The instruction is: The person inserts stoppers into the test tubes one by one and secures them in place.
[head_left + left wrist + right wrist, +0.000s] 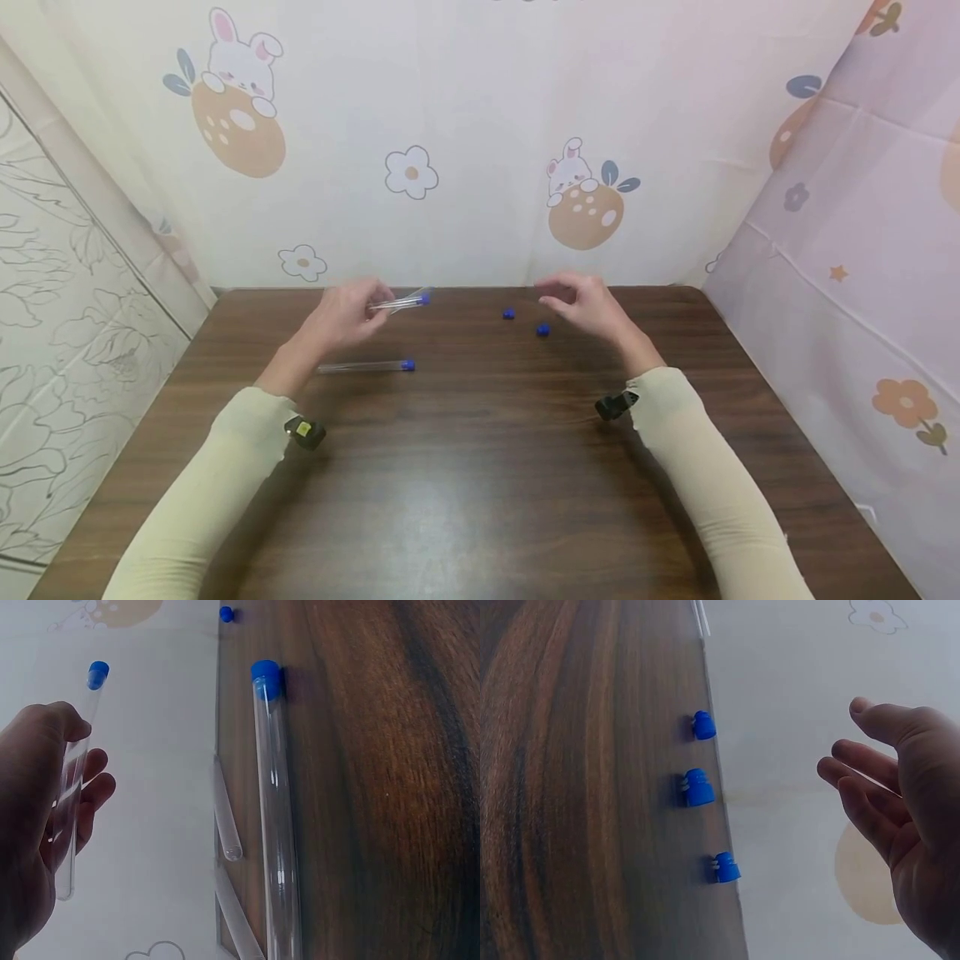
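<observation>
My left hand [345, 312] grips a clear test tube [73, 795] with a blue stopper, raised over the back left of the table. Below it lies another stoppered tube [367, 366], its blue end pointing right. Two more clear tubes [226, 814] [238, 919] lie near the back edge in the left wrist view, their visible parts without stoppers. At the back right hovers my right hand [585, 304], fingers loosely bent around nothing. Three loose blue stoppers [703, 725] [698, 787] [725, 868] lie close by in the right wrist view; only two show in the head view.
The dark wooden table [420, 483] ends at a printed cloth [480, 125] hanging along its back. More cloth [862, 250] hangs on the right, and a panel with line-drawn flowers [67, 333] stands on the left. Each wrist carries a small black camera [306, 432].
</observation>
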The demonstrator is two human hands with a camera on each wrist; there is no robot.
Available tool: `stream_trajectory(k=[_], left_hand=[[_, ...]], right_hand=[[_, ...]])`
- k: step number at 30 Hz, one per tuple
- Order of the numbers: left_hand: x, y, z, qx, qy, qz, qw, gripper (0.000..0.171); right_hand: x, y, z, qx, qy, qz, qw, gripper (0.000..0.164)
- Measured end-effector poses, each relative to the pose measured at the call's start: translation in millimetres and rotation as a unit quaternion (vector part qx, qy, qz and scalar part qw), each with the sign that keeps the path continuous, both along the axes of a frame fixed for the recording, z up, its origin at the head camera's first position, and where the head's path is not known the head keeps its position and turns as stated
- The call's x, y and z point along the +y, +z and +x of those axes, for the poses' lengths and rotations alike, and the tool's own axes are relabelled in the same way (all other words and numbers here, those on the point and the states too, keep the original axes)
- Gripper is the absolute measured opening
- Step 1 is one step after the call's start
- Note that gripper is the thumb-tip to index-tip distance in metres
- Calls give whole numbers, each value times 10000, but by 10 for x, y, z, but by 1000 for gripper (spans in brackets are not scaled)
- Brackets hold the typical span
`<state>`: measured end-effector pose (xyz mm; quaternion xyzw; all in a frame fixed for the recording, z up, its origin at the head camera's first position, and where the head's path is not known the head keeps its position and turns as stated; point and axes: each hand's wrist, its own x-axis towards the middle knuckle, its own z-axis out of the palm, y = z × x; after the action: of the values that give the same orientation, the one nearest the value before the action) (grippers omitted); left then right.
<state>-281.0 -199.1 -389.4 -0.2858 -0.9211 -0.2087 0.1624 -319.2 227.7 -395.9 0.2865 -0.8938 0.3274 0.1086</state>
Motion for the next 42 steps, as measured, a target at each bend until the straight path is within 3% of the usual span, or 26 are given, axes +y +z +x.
stream_trajectory(k=[16,26,42], left_hand=[[-35,-142,19,-296,289,-277,9988,21],[-96,-245,29,-428,285,-416,9978,21],[-133,-392,38,-737,251,-754,9941,18]], right_hand=[[75,-185,-57,-337,-77,206,9992,29],[84,-252,-26,-580,-351,646,9956,33],[74,-328,-22,-712,-336,1133,9904,33]])
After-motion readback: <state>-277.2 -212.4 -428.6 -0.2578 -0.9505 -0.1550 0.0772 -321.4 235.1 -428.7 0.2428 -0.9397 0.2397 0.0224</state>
